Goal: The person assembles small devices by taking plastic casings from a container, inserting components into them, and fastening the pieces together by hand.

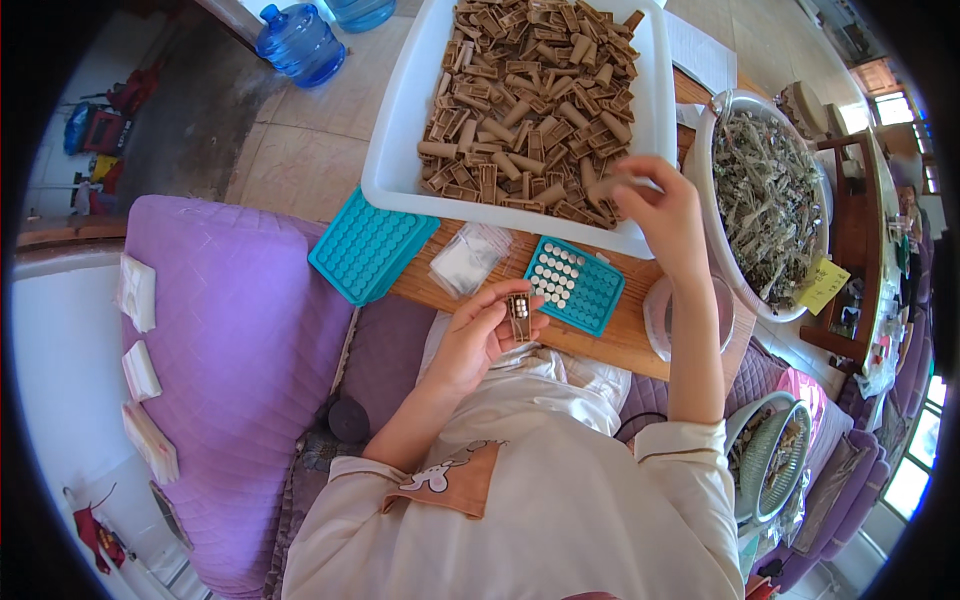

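My left hand (478, 335) holds a small brown slotted piece (519, 314) upright over my lap, near the table's front edge. My right hand (662, 212) reaches into the near right corner of a large white tray (395, 140) and pinches a brown tube-like piece (606, 186). The tray is heaped with several brown tubes and slotted pieces (530, 100). A teal dimpled tray (576, 284), partly filled with white round pieces, lies on the wooden table (610, 340) between my hands.
A second teal dimpled tray (370, 243) and a clear plastic bag (468, 258) lie left of it. A white bowl of grey shredded material (765, 195) stands at right, a clear round container (660, 318) below it. A purple cushion (230, 340) and blue water jugs (300, 42) are at left.
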{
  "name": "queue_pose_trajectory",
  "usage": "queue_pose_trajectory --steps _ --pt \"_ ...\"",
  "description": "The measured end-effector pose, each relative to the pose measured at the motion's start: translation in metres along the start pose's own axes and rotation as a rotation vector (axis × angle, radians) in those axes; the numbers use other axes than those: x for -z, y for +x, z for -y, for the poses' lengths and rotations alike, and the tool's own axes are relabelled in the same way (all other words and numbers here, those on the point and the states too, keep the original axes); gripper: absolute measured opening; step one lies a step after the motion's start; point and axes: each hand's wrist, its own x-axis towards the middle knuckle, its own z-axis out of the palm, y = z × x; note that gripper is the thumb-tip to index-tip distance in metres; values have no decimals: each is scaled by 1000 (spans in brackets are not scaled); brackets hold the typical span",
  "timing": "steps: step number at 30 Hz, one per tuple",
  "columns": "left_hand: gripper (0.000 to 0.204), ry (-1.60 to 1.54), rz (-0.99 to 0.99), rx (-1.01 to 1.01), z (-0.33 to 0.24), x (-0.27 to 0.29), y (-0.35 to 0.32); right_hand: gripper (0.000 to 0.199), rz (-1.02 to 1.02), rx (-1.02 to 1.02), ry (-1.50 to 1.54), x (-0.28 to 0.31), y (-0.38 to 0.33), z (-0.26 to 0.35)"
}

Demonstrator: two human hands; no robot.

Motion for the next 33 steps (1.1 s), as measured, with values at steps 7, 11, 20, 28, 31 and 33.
queue_pose_trajectory --steps 7,11,20,28,31,33 --pt "29 123 -15 -162 15 -30 9 17 -421 -43 -341 17 -80 -31" --pt "30 219 17 -173 18 -40 9 20 -415 -13 -299 13 -95 -37" --pt "34 399 88 -287 24 -51 4 23 -373 -17 602 -54 -160 -35" --pt "34 462 107 -401 29 -58 4 22 -471 -16 656 -73 -164 -41" --pt "33 496 96 -446 32 -61 5 23 -460 -29 646 -74 -163 -43" --pt "33 510 86 -458 32 -63 4 23 -456 -28 629 -73 -161 -43"
